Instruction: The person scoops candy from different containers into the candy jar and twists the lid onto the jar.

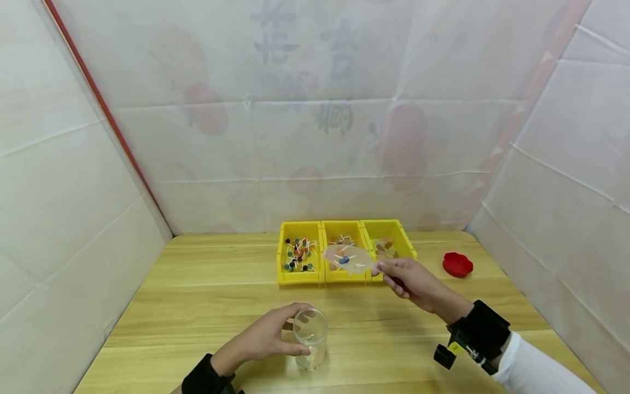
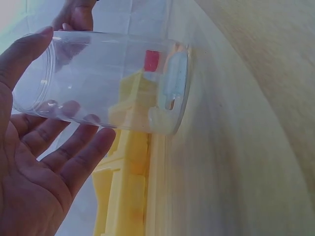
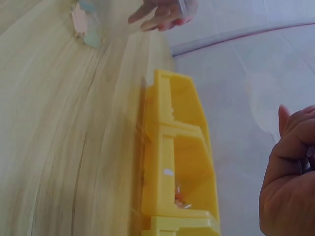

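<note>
My left hand holds a clear cylindrical cup standing on the table, thumb on one side and fingers on the other. Pale pieces lie at the cup's bottom. Farther forward, my right hand pinches the edge of a thin translucent disc over the yellow bins. A blue piece with white sticks shows within the disc's outline; whether it rests on the disc or lies behind it, I cannot tell. The right wrist view has the disc faintly, beside the curled fingers.
Three joined yellow bins stand at the table's back. Small coloured balls and white sticks fill the left one, white sticks show in the middle one, flat rounded pieces in the right. A red scalloped dish sits far right. White cloth walls surround the table.
</note>
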Demonstrator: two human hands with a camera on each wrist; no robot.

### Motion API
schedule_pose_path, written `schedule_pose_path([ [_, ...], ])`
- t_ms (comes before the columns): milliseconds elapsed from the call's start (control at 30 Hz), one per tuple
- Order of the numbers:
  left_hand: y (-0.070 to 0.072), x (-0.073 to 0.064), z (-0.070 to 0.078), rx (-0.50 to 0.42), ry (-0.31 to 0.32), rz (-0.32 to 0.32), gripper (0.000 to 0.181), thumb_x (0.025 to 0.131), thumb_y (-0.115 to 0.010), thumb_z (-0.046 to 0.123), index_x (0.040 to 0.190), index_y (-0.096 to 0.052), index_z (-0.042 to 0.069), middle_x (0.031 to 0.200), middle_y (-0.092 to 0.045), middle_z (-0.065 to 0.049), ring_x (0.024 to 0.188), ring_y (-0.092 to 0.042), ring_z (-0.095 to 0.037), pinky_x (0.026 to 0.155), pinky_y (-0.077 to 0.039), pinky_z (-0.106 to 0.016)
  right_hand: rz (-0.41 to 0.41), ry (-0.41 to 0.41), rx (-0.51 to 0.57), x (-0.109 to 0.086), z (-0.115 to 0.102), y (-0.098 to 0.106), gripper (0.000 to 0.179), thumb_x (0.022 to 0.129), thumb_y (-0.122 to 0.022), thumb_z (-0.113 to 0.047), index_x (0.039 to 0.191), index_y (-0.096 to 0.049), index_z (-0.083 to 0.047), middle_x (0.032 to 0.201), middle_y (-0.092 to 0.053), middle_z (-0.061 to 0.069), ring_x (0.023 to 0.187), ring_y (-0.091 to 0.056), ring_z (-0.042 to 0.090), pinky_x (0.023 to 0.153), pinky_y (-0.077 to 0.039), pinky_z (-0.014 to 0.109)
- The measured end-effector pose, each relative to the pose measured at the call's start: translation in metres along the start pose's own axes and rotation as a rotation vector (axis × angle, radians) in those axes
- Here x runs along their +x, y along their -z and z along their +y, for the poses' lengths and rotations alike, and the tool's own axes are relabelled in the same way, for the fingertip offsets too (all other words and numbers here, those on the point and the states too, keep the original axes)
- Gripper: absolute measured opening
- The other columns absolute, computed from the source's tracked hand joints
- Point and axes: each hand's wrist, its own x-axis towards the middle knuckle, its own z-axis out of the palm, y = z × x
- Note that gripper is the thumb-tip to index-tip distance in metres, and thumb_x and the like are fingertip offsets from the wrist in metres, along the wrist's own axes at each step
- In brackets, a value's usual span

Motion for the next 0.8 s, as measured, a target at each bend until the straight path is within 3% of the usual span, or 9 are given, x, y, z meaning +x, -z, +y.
schedule_pose_path([
  [200, 0.000, -0.001, 0.002, 0.012, -0.002, 0.000, 0.065, 0.086, -0.077, 0.033, 0.142, -0.047, 0.020, 0.130, -0.058, -0.001, 0.118, -0.055, -0.017, 0.092, -0.051, -0.035, -0.108, 0.008, 0.024, -0.012, -0.007, -0.001, 0.043, 0.100, -0.053, -0.041, 0.108, -0.067, -0.002, 0.066, -0.051, -0.003, 0.049, -0.042, 0.006, 0.044, -0.037, 0.014],
  [433, 0.001, 0.000, 0.002, 0.003, -0.006, -0.006, 0.065, 0.087, -0.077, 0.031, 0.142, -0.046, 0.019, 0.130, -0.058, -0.003, 0.119, -0.055, -0.021, 0.093, -0.051, -0.036, -0.284, 0.089, 0.039, -0.022, -0.015, -0.001, 0.038, 0.106, -0.045, -0.029, 0.112, -0.064, 0.003, 0.069, -0.052, -0.004, 0.049, -0.041, 0.003, 0.044, -0.037, 0.012],
  [800, 0.001, -0.001, 0.003, -0.010, 0.013, -0.018, 0.064, 0.086, -0.077, 0.029, 0.141, -0.047, 0.017, 0.131, -0.058, -0.009, 0.119, -0.055, -0.026, 0.093, -0.051, -0.032, -0.378, 0.068, -0.017, -0.029, -0.023, -0.004, 0.036, 0.106, -0.044, -0.026, 0.107, -0.066, 0.003, 0.065, -0.050, -0.005, 0.046, -0.038, 0.004, 0.042, -0.033, 0.014],
])
